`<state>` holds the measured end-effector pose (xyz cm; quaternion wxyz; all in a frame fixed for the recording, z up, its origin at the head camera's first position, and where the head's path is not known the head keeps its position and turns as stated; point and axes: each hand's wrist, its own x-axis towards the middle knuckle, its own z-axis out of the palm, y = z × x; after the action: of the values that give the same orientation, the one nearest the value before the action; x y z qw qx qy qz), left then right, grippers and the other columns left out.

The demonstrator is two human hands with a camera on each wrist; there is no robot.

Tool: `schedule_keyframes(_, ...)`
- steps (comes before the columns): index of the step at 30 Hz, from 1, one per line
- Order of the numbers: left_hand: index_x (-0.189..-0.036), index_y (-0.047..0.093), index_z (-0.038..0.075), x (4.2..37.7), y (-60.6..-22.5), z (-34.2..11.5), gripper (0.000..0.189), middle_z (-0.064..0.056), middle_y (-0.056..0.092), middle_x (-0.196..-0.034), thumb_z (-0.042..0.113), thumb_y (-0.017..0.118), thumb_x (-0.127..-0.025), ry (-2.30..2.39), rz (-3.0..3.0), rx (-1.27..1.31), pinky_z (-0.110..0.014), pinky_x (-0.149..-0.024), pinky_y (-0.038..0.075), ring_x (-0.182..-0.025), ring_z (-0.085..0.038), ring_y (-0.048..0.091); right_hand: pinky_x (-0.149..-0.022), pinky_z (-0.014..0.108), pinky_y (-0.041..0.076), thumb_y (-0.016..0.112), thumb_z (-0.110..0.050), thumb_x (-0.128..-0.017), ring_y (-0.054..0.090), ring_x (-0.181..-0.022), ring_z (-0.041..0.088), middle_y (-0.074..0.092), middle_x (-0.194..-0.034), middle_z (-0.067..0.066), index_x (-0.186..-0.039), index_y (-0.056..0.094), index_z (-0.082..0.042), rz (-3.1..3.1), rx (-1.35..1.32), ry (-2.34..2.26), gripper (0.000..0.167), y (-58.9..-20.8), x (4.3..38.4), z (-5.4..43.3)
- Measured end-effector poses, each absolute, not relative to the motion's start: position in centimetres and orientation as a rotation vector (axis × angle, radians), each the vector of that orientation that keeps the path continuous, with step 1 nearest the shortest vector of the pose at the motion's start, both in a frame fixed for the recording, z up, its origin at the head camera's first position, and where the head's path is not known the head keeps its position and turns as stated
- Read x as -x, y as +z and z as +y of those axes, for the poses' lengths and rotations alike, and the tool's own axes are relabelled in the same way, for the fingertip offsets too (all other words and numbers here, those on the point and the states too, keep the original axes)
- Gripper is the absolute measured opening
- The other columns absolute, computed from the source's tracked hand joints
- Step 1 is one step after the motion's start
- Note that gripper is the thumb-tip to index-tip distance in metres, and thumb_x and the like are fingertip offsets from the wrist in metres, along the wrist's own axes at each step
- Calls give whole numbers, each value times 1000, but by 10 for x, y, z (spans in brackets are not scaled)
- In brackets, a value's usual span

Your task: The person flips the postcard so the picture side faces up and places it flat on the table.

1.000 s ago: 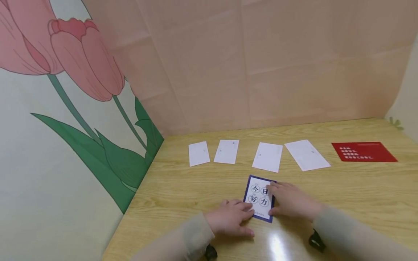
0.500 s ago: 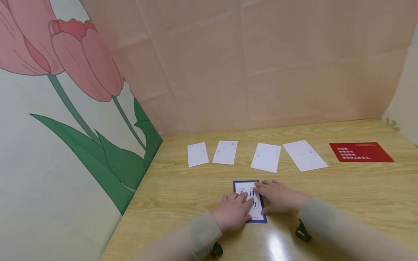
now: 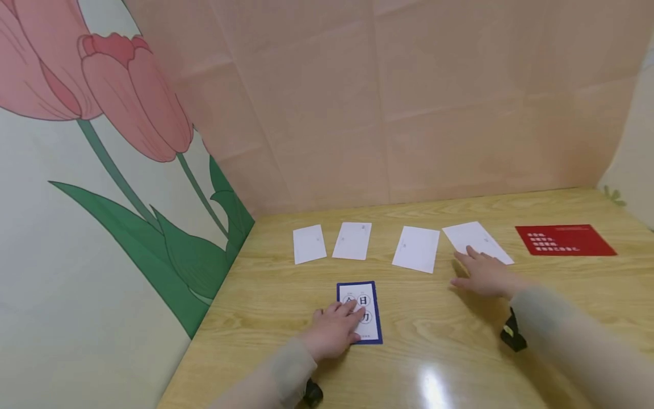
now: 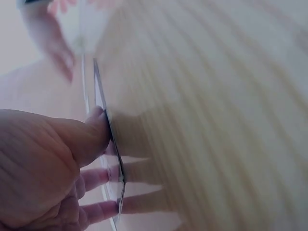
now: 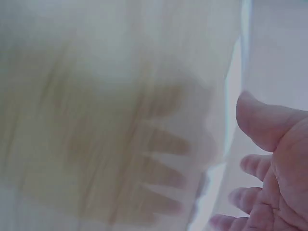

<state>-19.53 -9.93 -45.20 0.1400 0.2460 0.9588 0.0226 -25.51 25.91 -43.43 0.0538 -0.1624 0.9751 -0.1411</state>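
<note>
Resting on the blue-edged card (image 3: 372,307), the left hand (image 3: 334,328) has its fingers spread and hides the lower left part. The card is rectangular, its white face printed with dark characters in thin circles. It lies on the counter (image 3: 424,324) near the person, long axis running away from them, the top of its print toward the far side and leaning slightly left. The right hand (image 3: 485,274), fingers spread, hovers by the rightmost white card (image 3: 470,236).
</note>
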Motion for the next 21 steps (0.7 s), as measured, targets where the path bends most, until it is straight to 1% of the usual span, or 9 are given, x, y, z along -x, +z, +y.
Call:
schedule_keyframes(3, -149, 33, 34, 199, -455, -119, 56, 3, 27, -156, 40, 53, -97, 110, 2798, -664, -63, -106, 24, -141, -28, 27, -100, 72, 18, 58, -46, -92, 20, -126, 65, 18, -143, 45, -142, 31, 12, 2932, 438, -411, 81, -439, 263, 278)
schedule_keyframes(7, -149, 35, 33, 207, -459, -144, 56, -3, 29, -155, 38, 55, -96, 142, 2838, -590, -64, -106, 22, -140, -29, 28, -102, 71, 12, 55, -46, -94, 13, -129, 63, 13, -144, 45, -143, 27, 13, 2905, 426, -440, 82, -445, 269, 289)
schedule_keyframes(13, -148, 39, 31, 217, -460, -182, 54, -8, 33, -152, 34, 56, -96, 171, 2868, -419, -65, -106, 20, -139, -33, 29, -101, 73, 10, 53, -49, -94, 11, -127, 66, 10, -143, 46, -144, 24, 13, 2901, 349, -440, 85, -449, 278, 294)
schedule_keyframes(16, -147, 39, 32, 224, -463, -202, 54, -8, 33, -153, 33, 57, -96, 169, 2884, -318, -66, -106, 19, -139, -34, 28, -100, 74, 9, 52, -51, -94, 10, -127, 66, 10, -143, 46, -144, 23, 13, 2892, 324, -437, 86, -449, 283, 298)
schedule_keyframes(21, -147, 40, 29, 233, -465, -233, 53, -9, 33, -153, 30, 56, -97, 137, 2922, -200, -64, -107, 19, -139, -35, 28, -99, 75, 12, 50, -49, -96, 11, -127, 66, 10, -143, 46, -144, 23, 13, 2883, 367, -388, 83, -448, 288, 304)
